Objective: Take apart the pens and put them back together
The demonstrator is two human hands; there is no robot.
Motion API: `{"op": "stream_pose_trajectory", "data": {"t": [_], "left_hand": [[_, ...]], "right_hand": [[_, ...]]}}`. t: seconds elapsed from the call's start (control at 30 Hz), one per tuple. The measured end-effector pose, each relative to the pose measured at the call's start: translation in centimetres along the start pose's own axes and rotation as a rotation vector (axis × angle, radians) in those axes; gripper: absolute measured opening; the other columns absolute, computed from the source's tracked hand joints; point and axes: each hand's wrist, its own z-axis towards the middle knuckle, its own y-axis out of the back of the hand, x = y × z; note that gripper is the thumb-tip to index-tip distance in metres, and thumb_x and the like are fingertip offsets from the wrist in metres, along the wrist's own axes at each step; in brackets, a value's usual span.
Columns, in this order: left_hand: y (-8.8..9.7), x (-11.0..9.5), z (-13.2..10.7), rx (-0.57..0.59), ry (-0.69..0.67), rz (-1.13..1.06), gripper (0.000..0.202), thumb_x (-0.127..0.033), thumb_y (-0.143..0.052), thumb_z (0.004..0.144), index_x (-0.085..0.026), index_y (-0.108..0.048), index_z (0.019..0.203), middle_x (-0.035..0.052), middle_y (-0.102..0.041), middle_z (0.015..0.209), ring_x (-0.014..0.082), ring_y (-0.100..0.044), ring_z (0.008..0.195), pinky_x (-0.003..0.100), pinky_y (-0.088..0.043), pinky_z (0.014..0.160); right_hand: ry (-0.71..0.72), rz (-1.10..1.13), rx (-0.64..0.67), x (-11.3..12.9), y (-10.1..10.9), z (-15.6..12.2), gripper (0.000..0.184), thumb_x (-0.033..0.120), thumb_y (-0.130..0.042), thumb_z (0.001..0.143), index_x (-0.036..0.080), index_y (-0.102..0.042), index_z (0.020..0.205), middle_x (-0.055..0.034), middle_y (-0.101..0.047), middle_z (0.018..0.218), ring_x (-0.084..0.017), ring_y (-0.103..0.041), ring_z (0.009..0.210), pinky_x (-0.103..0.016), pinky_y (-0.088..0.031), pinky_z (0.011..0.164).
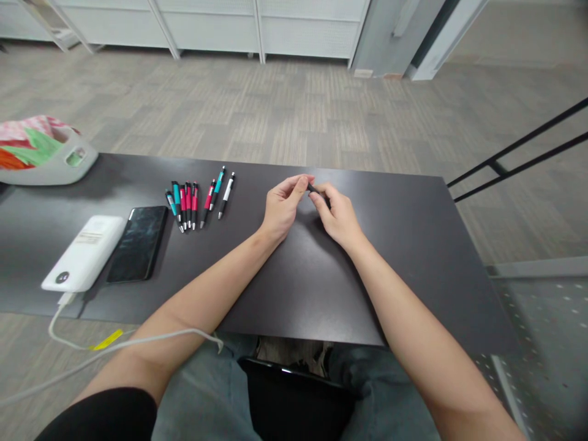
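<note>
Near the centre of the frame, the left hand (pixel 281 207) and the right hand (pixel 342 215) are meeting over a dark table (pixel 294 300), both pinching a small dark piece (pixel 312 188) between thumb and fingers — the fingers are hiding most of it, so its full shape is impossible to tell. Left of centre, a bunch of five pens (pixel 188 205), two teal and three red, is lying on the tabletop; just to its right, a red pen (pixel 208 203), a teal pen (pixel 218 187) and a white pen (pixel 226 196) are resting at a slant. Further into the left of the frame, a black phone (pixel 138 244) is lying beside a white power bank (pixel 85 251), whose pale cable (pixel 156 339) is trailing through the lower left. At the upper left, a pale basket (pixel 85 160) is holding colourful contents (pixel 39 146).
</note>
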Motion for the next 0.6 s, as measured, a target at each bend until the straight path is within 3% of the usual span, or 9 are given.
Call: {"op": "stream_pose_trajectory", "data": {"t": [0.13,0.3,0.47,0.6], "left_hand": [[0.2,-0.6,0.3,0.013,-0.018,0.019,0.035,-0.057,-0.113,0.100,-0.027,-0.097,0.097,0.0080,-0.096,0.108,0.0239,-0.087,0.100,0.038,-0.071,0.094],[0.6,-0.9,0.8,0.036,-0.004,0.040,0.040,-0.058,-0.118,0.094,-0.026,-0.093,0.095,0.0060,-0.092,0.098,0.0218,-0.085,0.087,0.038,-0.070,0.089],[0.9,-0.4,1.2,0.043,-0.023,0.051,0.044,-0.062,-0.118,0.091,-0.026,-0.092,0.094,0.0041,-0.091,0.098,0.0181,-0.079,0.082,0.035,-0.067,0.085],[1.0,0.4,1.3,0.055,-0.050,0.032,0.044,-0.064,-0.115,0.095,-0.026,-0.092,0.096,0.0038,-0.089,0.097,0.0171,-0.077,0.079,0.034,-0.065,0.082]], "right_hand": [[-0.003,-0.022,-0.035,-0.1,0.2,0.0,0.051,0.085,-0.081,0.112,0.034,-0.074,0.115,-0.0087,-0.075,0.106,-0.034,-0.070,0.097,-0.054,-0.066,0.102],[0.036,-0.045,0.025,-0.8,0.7,0.3,0.056,0.087,-0.062,0.120,0.033,-0.071,0.107,-0.0094,-0.076,0.103,-0.036,-0.074,0.109,-0.053,-0.065,0.110],[0.052,-0.020,-0.016,-1.8,0.9,0.4,0.046,0.075,-0.085,0.110,0.035,-0.069,0.124,-0.0044,-0.073,0.102,-0.031,-0.069,0.095,-0.051,-0.065,0.099],[0.048,-0.008,0.012,-1.8,1.1,0.5,0.048,0.082,-0.070,0.118,0.034,-0.068,0.121,-0.0033,-0.068,0.095,-0.032,-0.069,0.094,-0.051,-0.063,0.100]]}}
